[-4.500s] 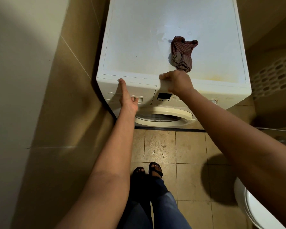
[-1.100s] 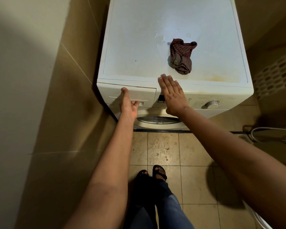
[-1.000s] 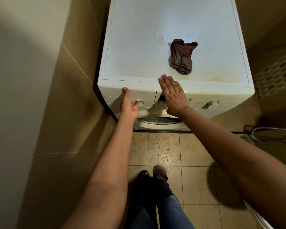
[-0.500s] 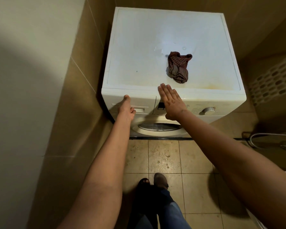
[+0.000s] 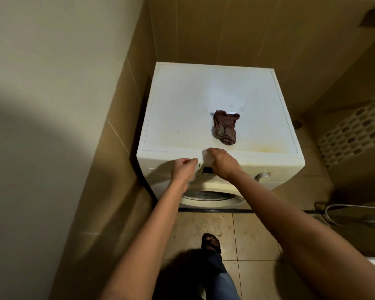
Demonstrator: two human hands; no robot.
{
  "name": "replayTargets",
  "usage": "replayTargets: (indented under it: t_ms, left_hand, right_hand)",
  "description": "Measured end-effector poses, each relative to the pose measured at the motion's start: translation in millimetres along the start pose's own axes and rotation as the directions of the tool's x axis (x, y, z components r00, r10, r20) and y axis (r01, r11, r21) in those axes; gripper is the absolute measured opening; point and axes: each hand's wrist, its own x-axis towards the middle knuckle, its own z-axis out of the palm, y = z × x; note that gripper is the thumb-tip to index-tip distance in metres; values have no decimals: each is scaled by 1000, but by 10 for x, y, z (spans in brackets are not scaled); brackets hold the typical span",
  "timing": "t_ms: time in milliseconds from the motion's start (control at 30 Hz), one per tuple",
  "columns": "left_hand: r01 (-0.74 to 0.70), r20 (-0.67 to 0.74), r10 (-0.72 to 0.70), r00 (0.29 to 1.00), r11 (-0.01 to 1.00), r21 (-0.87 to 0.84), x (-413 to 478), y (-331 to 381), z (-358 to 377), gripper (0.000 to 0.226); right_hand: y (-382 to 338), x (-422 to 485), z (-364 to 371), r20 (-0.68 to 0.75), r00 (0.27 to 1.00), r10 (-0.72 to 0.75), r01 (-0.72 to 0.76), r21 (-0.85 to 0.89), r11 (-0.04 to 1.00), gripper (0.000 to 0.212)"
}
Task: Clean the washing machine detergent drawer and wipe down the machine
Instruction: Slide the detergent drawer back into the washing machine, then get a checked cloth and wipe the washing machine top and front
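The left hand curls at the right edge of the detergent drawer; I cannot tell whether it grips. The right hand, curled and empty, touches the front lip of the washing machine, with the cloth just beyond.

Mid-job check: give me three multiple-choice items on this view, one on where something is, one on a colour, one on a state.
1. Where is the cloth?
A. on the floor
B. on top of the washing machine
C. in a hand

2. What colour is the cloth?
A. dark red
B. blue
C. white

3. The detergent drawer is:
A. pulled halfway out
B. taken out
C. closed

Answers:
1 B: it lies crumpled on the machine's top, apart from both hands.
2 A: it is dark red with stripes.
3 C: its face sits flush with the machine's front.
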Motion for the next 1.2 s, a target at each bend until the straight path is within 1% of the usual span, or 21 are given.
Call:
replayTargets:
  t_ms: [100, 167, 267, 333, 400, 500, 567, 633, 700, 767, 833, 900, 933, 967, 1000, 1033, 1067, 1133, 1200]
  left_hand:
    - [-13, 28, 13, 1000, 1000, 11, 32, 148, 82, 16]
    - [-21, 25, 22, 999, 1000, -4, 62, 263, 140, 20]
    - [-18, 17, 18, 1000, 1000, 0, 142, 448, 306, 20]
    - [-17, 32, 17, 999, 1000, 7, 199, 545, 426, 20]
    - [-20, 40, 20, 999, 1000, 13, 247, 647, 556, 19]
    - [-18, 38, 17, 999, 999, 39, 293, 728, 699, 15]
    - [-5, 24, 4, 1000, 999, 46, 316, 729, 765, 13]
    - [16, 11, -16, 1000, 999, 50, 320, 702, 795, 14]
    - [32, -4, -32, 999, 998, 50, 334, 667, 798, 13]
    - [38, -12, -37, 999, 998, 53, 354, 663, 784, 10]
    - [42, -1, -42, 999, 998, 41, 374, 680, 754, 11]
    - [69, 31, -69, 997, 998, 5, 409, 708, 727, 10]
    - [97, 53, -96, 994, 995, -23, 438, 723, 719, 7]
    - [127, 76, -122, 990, 990, -68, 459, 744, 720, 3]
    - [159, 96, -149, 984, 980, -117, 490, 759, 721, 9]
    - [198, 117, -180, 977, 966, -169, 520, 784, 730, 20]
    - [235, 139, -209, 968, 951, -203, 549, 798, 741, 30]
    - [292, 180, -253, 950, 925, -242, 602, 815, 783, 46]
    - [311, 176, -278, 944, 928, -205, 656, 796, 846, 51]
  right_hand:
    - [122, 122, -182, -237, 971, 46, -29, 73, 997, 39]
    - [223, 205, -304, -293, 954, 71, -55, 60, 997, 33]
    - [390, 351, -508, -286, 950, 124, -118, 40, 992, 27]
    - [463, 451, -590, -264, 951, 161, -146, 77, 986, 31]
    - [523, 561, -651, -206, 963, 176, -151, 131, 980, 38]
    - [602, 698, -666, -73, 990, 123, -110, 157, 981, 50]
    - [661, 753, -653, 0, 995, 101, -100, 140, 985, 52]
    - [673, 769, -677, 11, 997, 82, -82, 107, 991, 44]
    - [680, 779, -706, 2, 996, 86, -86, 94, 992, 30]
    - [699, 796, -755, -23, 992, 123, -118, 163, 980, 24]
    - [753, 817, -817, -63, 982, 178, -149, 318, 936, 21]
    - [796, 860, -922, -78, 965, 251, -184, 482, 857, 17]
    - [826, 891, -982, -51, 952, 303, -214, 597, 773, 16]
    - [836, 910, -1049, 18, 938, 346, -249, 729, 638, 18]
    - [846, 927, -1101, 106, 927, 359, -279, 835, 475, 21]
    - [843, 929, -1168, 181, 923, 339, -297, 896, 330, 24]
    - [842, 932, -1223, 214, 926, 310, -292, 927, 233, 22]
    - [829, 911, -1296, 230, 930, 287, -259, 964, 66, 21]
    - [831, 878, -1314, 229, 926, 301, -217, 973, -74, 26]
